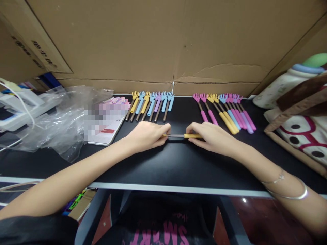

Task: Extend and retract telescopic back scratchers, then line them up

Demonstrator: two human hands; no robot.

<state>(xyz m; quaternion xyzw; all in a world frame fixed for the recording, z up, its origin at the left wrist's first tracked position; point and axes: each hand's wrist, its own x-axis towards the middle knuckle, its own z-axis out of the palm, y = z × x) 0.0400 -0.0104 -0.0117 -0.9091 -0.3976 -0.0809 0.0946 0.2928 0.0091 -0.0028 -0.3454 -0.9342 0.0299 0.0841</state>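
We locate the work item, a slim silver metal rod with a yellow cylindrical handle [176,135], above the middle of the black tabletop [168,166], lying crosswise from left to right. The left hand [149,135] is closed, gripping the left end of the rod, where a small yellow part shows at the fingertips; the fingers hide the rest of that end. The right hand [211,137] grips the yellow handle between thumb and fingers. The bare rod spans the gap between the two hands.

Beyond the left hand, we find a row of claw-headed sticks with yellow, blue and purple sleeves [157,104]. Their heads point to the far side and their dark rods to the near side. Beyond the right hand lies a second row, claw-headed sticks with long pink, yellow, blue and purple handles [238,119]; the handles point to the near side.

To the left, we note a white flat phone [108,136], its screen partly blurred, beside crumpled clear plastic bags [63,119]. A brown cardboard panel [143,47] stands along the far edge.
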